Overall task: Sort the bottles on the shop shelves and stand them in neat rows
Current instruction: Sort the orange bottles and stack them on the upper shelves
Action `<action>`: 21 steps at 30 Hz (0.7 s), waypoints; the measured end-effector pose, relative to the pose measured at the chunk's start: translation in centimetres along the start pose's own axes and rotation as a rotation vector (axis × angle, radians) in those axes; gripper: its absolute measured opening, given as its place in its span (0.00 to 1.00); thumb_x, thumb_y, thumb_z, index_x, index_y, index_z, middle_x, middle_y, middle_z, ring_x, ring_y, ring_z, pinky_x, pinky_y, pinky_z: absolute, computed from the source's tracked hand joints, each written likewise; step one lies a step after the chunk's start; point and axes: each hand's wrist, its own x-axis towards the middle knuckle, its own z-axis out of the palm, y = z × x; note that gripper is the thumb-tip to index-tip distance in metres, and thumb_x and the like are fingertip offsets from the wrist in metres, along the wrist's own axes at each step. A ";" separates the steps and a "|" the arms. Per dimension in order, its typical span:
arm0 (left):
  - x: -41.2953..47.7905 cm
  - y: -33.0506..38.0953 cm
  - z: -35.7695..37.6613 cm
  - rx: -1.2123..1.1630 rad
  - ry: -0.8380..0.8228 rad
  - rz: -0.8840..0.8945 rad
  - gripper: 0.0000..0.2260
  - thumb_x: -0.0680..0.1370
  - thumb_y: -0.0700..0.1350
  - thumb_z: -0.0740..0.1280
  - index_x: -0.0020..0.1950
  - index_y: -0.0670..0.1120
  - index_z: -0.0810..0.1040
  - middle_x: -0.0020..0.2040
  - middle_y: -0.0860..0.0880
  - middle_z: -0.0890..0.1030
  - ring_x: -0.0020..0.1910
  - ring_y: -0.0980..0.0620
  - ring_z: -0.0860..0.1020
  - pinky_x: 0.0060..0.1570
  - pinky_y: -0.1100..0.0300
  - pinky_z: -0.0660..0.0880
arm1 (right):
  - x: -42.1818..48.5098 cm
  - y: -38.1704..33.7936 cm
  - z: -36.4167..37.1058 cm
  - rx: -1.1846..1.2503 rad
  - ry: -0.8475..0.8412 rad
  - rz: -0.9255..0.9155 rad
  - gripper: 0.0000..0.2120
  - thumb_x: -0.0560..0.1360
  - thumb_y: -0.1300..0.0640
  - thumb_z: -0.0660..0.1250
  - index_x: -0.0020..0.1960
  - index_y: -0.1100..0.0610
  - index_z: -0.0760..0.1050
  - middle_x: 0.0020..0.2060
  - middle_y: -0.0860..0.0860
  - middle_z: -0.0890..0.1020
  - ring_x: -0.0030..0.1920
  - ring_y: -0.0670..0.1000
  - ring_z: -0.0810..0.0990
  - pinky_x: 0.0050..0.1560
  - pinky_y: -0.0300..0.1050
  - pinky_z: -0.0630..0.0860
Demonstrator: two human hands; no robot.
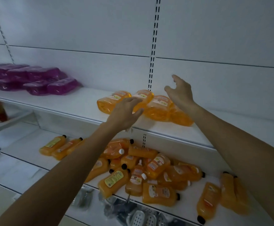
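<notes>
Left hand (126,113) open, fingers spread over lying orange bottles (157,108); right hand (180,94) loosely open, empty.

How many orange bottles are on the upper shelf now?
4, lying side by side: leftmost bottle, second bottle by the left hand, third bottle, rightmost bottle by the right hand. Others may be hidden.

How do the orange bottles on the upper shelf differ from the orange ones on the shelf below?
The upper orange bottles are few, lying side by side; the lower orange bottles are many, in a jumbled heap. The left hand and right hand are at the upper group only. Both groups lie flat, none upright.
</notes>
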 end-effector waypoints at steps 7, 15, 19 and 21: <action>-8.4 -7.9 -7.3 0.011 0.071 -0.153 0.15 0.78 0.44 0.63 0.64 0.43 0.75 0.61 0.44 0.78 0.59 0.47 0.76 0.58 0.57 0.68 | -3.9 -9.2 9.6 0.073 -0.089 -0.234 0.27 0.77 0.58 0.62 0.74 0.57 0.60 0.68 0.56 0.70 0.68 0.55 0.67 0.66 0.50 0.67; -18.1 -15.3 -9.7 -0.036 0.050 -0.385 0.13 0.77 0.40 0.63 0.61 0.42 0.77 0.56 0.44 0.81 0.53 0.50 0.79 0.54 0.61 0.72 | -10.8 -14.7 17.2 0.190 -0.090 -0.409 0.21 0.74 0.64 0.62 0.67 0.60 0.72 0.57 0.55 0.78 0.55 0.51 0.76 0.57 0.46 0.74; -21.5 -16.5 -7.1 -0.078 -0.004 -0.409 0.12 0.77 0.39 0.64 0.59 0.40 0.78 0.54 0.44 0.81 0.52 0.47 0.79 0.51 0.63 0.70 | -15.0 -12.4 20.3 0.195 -0.142 -0.363 0.17 0.75 0.64 0.62 0.63 0.61 0.75 0.55 0.55 0.80 0.54 0.53 0.77 0.55 0.48 0.75; -22.8 -16.8 -5.4 -0.123 -0.043 -0.410 0.12 0.77 0.38 0.64 0.59 0.40 0.78 0.55 0.44 0.81 0.53 0.47 0.79 0.51 0.62 0.72 | -16.9 -10.2 21.8 0.150 -0.189 -0.296 0.16 0.75 0.63 0.61 0.62 0.61 0.76 0.55 0.55 0.80 0.53 0.53 0.78 0.54 0.49 0.76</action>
